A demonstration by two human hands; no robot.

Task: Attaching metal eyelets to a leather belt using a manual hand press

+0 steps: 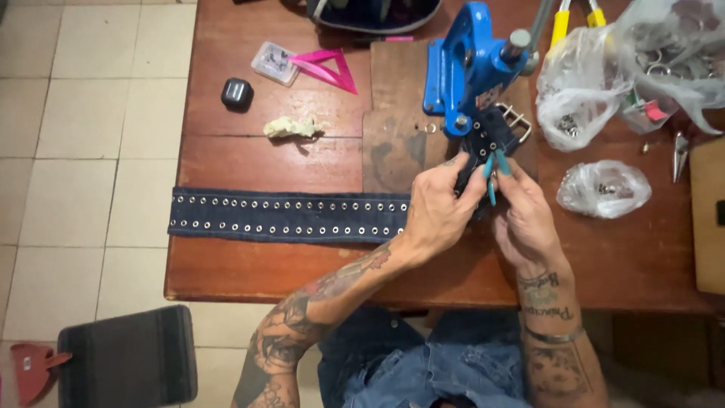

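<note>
A pale tiled floor (83, 113) fills the left of the room, and on it at the lower left lie one dark striped mat (128, 366) and one red tool (34, 370). One reddish wooden surface (257, 272) spans the rest, with one darker wooden board (396, 98) set on it. Along the front of the surface runs one long dark denim belt (287, 217), studded with two rows of metal eyelets; its left part lies flat, while its right end is lifted at the hands under one blue hand press (468, 64) that stands on the board. The left hand (438, 208) is closed around the belt where it rises from the surface, thumb and fingers pinching the cloth. The right hand (525, 219), just beside it, is wrapped around one pair of teal-handled pliers (492, 170), whose tip meets the belt's end near its metal buckle (517, 117). Three clear plastic bags (604, 189) of small metal parts sit to the right, two behind and one near the right hand. Toward the back left are one pink triangle ruler (328, 66), one small clear box (273, 62), one small dark case (236, 94) and one pale crumpled scrap (291, 128).
</note>
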